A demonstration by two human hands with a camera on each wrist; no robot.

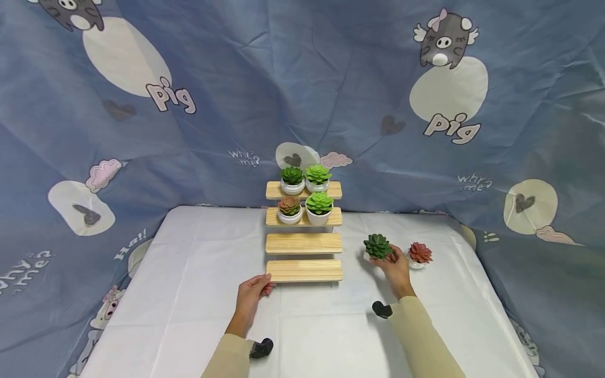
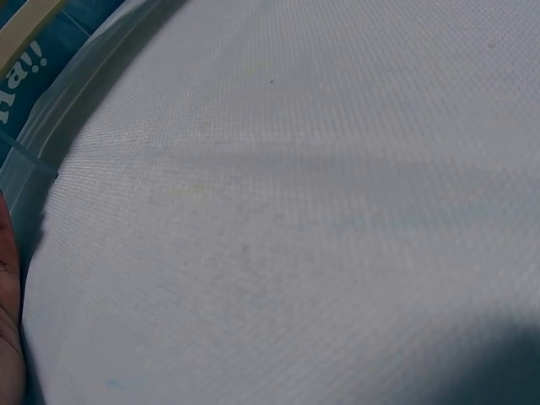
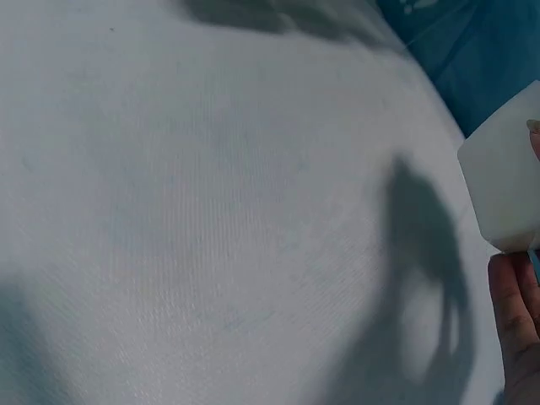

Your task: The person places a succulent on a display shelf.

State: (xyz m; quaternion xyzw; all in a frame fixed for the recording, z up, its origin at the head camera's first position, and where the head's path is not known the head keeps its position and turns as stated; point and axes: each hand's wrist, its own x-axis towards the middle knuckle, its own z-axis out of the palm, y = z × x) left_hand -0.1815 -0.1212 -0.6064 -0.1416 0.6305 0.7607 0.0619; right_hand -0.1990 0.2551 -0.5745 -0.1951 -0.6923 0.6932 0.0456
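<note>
A four-tier wooden plant stand [image 1: 304, 243] stands at the back middle of the white table. My left hand [image 1: 250, 299] grips the left front corner of its lowest board, thumb on the wood. In my right hand [image 1: 396, 269] is a dark green potted succulent [image 1: 377, 246], right of the stand. Its white pot [image 3: 504, 173] shows at the right edge of the right wrist view, with fingers at its base and side. Just right of that hand, a red potted succulent [image 1: 419, 254] stands on the table. Only a sliver of the left hand [image 2: 8, 312] appears in the left wrist view.
On the top board sit a dark green succulent [image 1: 292, 177] and a bright green one [image 1: 318, 176]. The second board bears a reddish-green succulent [image 1: 289, 208] and another bright green one [image 1: 319, 206]. Behind the table [image 1: 198, 252] hangs a blue patterned cloth [image 1: 227, 115].
</note>
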